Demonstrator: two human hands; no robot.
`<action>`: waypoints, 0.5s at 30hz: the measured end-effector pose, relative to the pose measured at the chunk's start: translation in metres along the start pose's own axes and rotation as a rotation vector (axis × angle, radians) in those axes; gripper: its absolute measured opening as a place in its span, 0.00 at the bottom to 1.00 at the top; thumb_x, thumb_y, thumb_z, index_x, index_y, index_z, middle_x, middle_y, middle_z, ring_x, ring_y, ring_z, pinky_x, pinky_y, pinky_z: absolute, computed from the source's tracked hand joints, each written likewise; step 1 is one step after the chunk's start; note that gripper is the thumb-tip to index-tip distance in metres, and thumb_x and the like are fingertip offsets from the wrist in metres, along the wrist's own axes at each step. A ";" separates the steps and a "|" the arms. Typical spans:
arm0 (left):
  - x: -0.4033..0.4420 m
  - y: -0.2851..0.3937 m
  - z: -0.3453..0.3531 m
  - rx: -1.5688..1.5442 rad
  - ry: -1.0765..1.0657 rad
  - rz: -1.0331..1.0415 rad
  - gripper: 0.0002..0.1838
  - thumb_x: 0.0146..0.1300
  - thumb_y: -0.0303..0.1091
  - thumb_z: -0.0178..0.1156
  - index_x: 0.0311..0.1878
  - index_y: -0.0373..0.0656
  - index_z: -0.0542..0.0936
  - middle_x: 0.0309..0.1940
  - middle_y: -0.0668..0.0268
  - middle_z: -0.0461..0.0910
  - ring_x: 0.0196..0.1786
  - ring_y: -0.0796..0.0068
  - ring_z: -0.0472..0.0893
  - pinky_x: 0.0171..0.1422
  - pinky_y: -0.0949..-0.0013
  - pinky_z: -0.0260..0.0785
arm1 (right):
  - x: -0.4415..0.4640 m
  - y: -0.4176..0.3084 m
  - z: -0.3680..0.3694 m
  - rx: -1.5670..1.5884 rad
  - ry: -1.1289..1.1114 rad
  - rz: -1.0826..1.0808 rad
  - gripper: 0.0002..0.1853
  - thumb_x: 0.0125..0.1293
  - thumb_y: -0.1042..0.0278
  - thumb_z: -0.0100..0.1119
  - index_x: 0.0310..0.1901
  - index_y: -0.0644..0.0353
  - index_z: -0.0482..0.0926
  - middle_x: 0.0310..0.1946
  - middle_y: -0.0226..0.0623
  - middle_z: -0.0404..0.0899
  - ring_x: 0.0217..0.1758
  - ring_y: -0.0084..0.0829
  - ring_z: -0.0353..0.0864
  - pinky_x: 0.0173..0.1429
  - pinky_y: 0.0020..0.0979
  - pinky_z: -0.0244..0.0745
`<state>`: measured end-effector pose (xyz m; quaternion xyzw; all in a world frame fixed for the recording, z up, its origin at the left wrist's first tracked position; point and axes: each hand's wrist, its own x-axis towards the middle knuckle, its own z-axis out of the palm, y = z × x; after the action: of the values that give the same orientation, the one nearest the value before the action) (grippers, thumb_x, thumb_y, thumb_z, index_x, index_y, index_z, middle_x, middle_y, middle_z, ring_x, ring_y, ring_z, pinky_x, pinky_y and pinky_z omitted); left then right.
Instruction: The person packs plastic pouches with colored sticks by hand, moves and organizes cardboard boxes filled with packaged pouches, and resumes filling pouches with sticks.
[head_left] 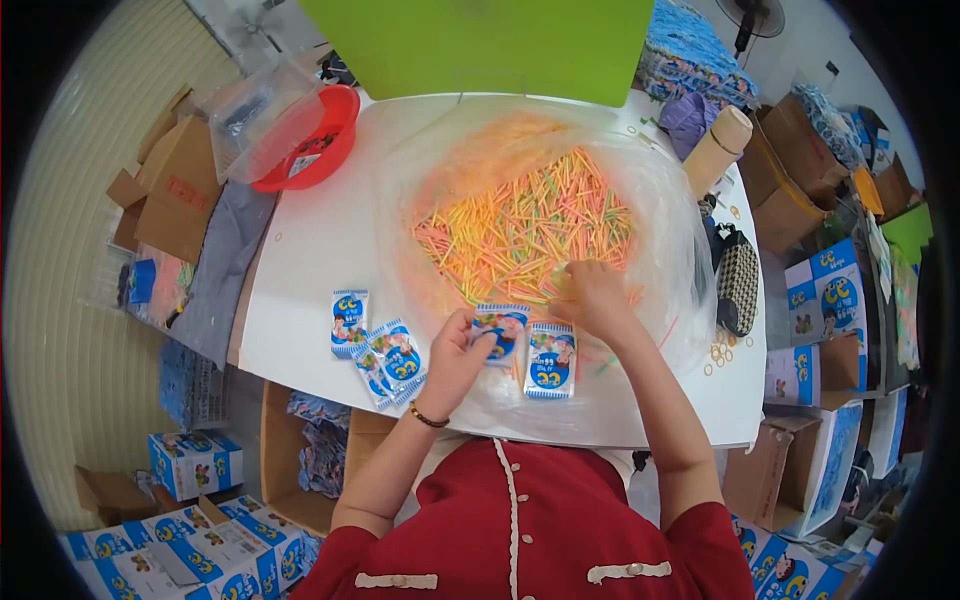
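My left hand (459, 352) is closed on a small blue-and-white packet (501, 322), pinching it between thumb and fingers. My right hand (596, 300) is curled over the near edge of a heap of thin pink, yellow, orange and green sticks (540, 225). Something pale green shows by its fingertips, too blurred to name. The heap lies in a large clear plastic bag (667, 200) spread open on the white table (330, 240). A matching packet (550, 362) lies between my two hands. To the left of my left hand rest several more such packets (400, 352).
A red basin (340, 135) stands at the back left, and a cream flask (718, 150) at the right edge. Near the flask lie a checkered pouch (737, 282) and several rubber bands (720, 353). A green panel (480, 45) rises behind. Cartons (190, 170) crowd both sides.
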<state>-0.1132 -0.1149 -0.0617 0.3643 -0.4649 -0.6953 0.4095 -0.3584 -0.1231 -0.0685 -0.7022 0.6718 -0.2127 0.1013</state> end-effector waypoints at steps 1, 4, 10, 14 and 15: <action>-0.001 -0.002 0.002 0.006 -0.005 -0.007 0.10 0.67 0.19 0.53 0.50 0.35 0.72 0.46 0.64 0.81 0.47 0.83 0.79 0.51 0.76 0.74 | 0.006 -0.006 0.003 -0.058 -0.091 0.029 0.20 0.54 0.60 0.69 0.43 0.65 0.77 0.43 0.48 0.78 0.51 0.49 0.75 0.56 0.45 0.68; -0.006 -0.008 0.001 0.012 -0.007 -0.049 0.12 0.67 0.20 0.54 0.53 0.34 0.72 0.47 0.63 0.81 0.49 0.81 0.80 0.53 0.76 0.74 | 0.012 -0.006 0.015 -0.132 -0.248 0.075 0.18 0.54 0.61 0.68 0.40 0.64 0.76 0.42 0.46 0.77 0.51 0.50 0.74 0.57 0.46 0.67; -0.008 -0.009 -0.010 -0.017 -0.001 -0.100 0.14 0.69 0.24 0.54 0.57 0.34 0.74 0.50 0.61 0.82 0.51 0.76 0.82 0.56 0.72 0.74 | -0.010 0.016 0.010 0.120 -0.131 0.016 0.10 0.59 0.66 0.62 0.39 0.62 0.77 0.42 0.41 0.78 0.53 0.48 0.73 0.57 0.42 0.67; 0.002 -0.009 -0.009 -0.120 -0.018 -0.092 0.12 0.70 0.26 0.54 0.55 0.35 0.76 0.50 0.62 0.83 0.51 0.75 0.82 0.57 0.71 0.74 | -0.022 0.024 0.016 0.376 0.250 -0.057 0.09 0.67 0.69 0.57 0.44 0.62 0.80 0.47 0.37 0.80 0.61 0.41 0.72 0.63 0.38 0.66; 0.004 -0.009 -0.007 -0.146 -0.034 -0.081 0.12 0.71 0.26 0.54 0.54 0.35 0.77 0.50 0.62 0.83 0.51 0.75 0.82 0.57 0.70 0.74 | -0.022 0.027 0.018 0.563 0.237 -0.022 0.10 0.69 0.69 0.55 0.48 0.62 0.79 0.49 0.36 0.80 0.63 0.38 0.71 0.64 0.37 0.65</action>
<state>-0.1108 -0.1193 -0.0730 0.3400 -0.4047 -0.7495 0.3986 -0.3753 -0.1058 -0.0996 -0.6241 0.5859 -0.4721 0.2105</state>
